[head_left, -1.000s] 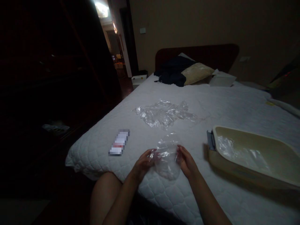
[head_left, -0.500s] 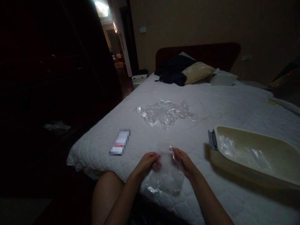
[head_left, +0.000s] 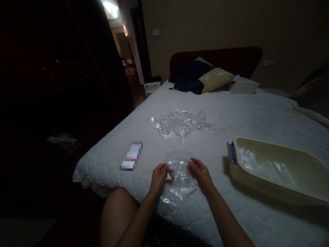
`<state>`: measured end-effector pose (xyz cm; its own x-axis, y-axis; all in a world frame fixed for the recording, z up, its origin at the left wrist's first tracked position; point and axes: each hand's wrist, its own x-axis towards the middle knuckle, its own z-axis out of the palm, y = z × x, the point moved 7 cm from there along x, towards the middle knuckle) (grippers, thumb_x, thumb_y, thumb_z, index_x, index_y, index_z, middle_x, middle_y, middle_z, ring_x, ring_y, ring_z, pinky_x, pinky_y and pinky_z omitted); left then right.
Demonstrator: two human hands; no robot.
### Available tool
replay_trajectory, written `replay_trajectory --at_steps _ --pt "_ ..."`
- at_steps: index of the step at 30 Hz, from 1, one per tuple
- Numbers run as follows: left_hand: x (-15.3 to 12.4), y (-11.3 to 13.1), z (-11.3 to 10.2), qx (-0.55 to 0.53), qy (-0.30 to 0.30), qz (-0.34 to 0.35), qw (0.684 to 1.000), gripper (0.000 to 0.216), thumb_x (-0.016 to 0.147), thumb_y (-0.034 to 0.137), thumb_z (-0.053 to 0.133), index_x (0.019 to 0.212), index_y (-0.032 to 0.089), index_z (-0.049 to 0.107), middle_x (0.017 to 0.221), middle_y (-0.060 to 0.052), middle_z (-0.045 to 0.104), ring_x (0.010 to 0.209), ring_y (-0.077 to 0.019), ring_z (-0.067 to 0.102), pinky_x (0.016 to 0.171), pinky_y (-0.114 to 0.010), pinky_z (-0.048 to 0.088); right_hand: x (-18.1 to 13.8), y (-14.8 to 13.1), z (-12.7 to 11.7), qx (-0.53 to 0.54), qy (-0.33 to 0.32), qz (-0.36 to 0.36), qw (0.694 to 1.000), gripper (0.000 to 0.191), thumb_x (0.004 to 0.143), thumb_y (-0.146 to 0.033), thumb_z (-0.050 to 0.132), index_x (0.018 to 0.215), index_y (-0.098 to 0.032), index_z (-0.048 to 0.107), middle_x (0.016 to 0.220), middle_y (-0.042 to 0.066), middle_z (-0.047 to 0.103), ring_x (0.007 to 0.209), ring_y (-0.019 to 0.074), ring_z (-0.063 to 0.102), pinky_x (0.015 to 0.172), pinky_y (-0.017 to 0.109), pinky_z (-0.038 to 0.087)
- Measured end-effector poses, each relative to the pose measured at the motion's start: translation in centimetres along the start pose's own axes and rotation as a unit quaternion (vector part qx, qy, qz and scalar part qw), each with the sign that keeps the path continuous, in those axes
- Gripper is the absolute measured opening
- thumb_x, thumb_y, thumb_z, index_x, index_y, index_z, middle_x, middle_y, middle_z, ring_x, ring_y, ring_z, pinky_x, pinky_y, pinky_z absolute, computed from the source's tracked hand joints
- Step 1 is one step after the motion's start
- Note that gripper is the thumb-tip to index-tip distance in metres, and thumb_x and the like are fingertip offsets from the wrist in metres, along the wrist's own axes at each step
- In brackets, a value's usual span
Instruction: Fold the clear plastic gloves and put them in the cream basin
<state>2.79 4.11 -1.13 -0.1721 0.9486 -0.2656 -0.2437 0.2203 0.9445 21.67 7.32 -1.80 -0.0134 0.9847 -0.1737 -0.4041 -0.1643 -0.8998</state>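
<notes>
My left hand (head_left: 159, 177) and my right hand (head_left: 199, 175) both pinch a clear plastic bag (head_left: 180, 181) that lies crumpled on the white quilted bed (head_left: 257, 113), near its front edge. The left fingers close on the bag's left side and the right fingers on its right side. Farther up the bed lies a loose heap of clear plastic bags (head_left: 180, 124). A small flat pack (head_left: 131, 156) rests left of my hands.
A beige tub (head_left: 277, 171) with clear plastic inside sits on the bed at the right. Dark clothing (head_left: 189, 79), a pillow (head_left: 215, 78) and a white box (head_left: 243, 86) lie by the headboard. My bare knee (head_left: 117, 212) is below the bed edge. The room's left side is dark.
The bag was held up between my hands, then dropped toward the mattress; now it lies more crumpled and my hands have moved slightly forward and closer together.
</notes>
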Motion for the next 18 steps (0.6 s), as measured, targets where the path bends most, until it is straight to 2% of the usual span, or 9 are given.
replay_trajectory --at_steps 5,8,10,15,18 --pt "0.3 -0.3 0.0 -0.016 -0.033 0.011 0.999 0.039 0.069 0.049 0.058 0.084 0.013 0.053 0.071 -0.003 0.062 0.047 -0.0108 0.056 0.040 -0.021 0.044 0.5 -0.2 -0.9 -0.070 0.051 -0.054 0.995 0.030 0.065 -0.039 0.068 0.086 -0.019 0.061 0.070 0.000 0.062 0.064 0.0134 0.059 0.058 0.025 0.048" --pt "0.5 -0.2 0.0 -0.022 -0.053 0.019 0.998 0.039 0.071 0.049 0.055 0.084 0.012 0.054 0.072 -0.005 0.063 0.048 -0.0114 0.057 0.040 -0.022 0.045 0.8 -0.8 -1.1 -0.099 0.062 -0.069 0.991 0.030 0.065 -0.041 0.067 0.085 -0.019 0.061 0.070 0.000 0.061 0.061 0.0134 0.058 0.056 0.025 0.048" --pt "0.9 -0.1 -0.1 -0.010 -0.045 0.024 0.999 0.038 0.071 0.048 0.055 0.084 0.012 0.054 0.071 -0.005 0.063 0.046 -0.0109 0.056 0.040 -0.021 0.044 1.1 -1.5 -1.2 -0.131 0.060 -0.076 0.987 0.031 0.065 -0.043 0.065 0.084 -0.019 0.061 0.069 0.000 0.060 0.058 0.0137 0.057 0.052 0.025 0.046" --pt "2.1 0.3 0.4 0.114 -0.011 0.043 0.992 0.035 0.072 0.049 0.052 0.077 0.014 0.054 0.049 0.004 0.050 0.034 -0.0090 0.047 0.032 -0.019 0.037 2.2 -3.6 -1.5 -0.259 0.034 -0.132 0.956 0.033 0.070 -0.045 0.059 0.085 -0.015 0.061 0.070 0.004 0.061 0.059 0.0152 0.054 0.050 0.025 0.042" --pt "2.4 0.8 0.8 0.218 0.011 0.080 0.972 0.035 0.073 0.050 0.049 0.071 0.016 0.054 0.048 0.005 0.044 0.033 -0.0085 0.044 0.031 -0.018 0.032 2.6 -4.1 -1.9 -0.339 0.047 -0.163 0.926 0.035 0.072 -0.044 0.056 0.092 -0.015 0.060 0.070 0.003 0.059 0.060 0.0150 0.053 0.052 0.025 0.042"
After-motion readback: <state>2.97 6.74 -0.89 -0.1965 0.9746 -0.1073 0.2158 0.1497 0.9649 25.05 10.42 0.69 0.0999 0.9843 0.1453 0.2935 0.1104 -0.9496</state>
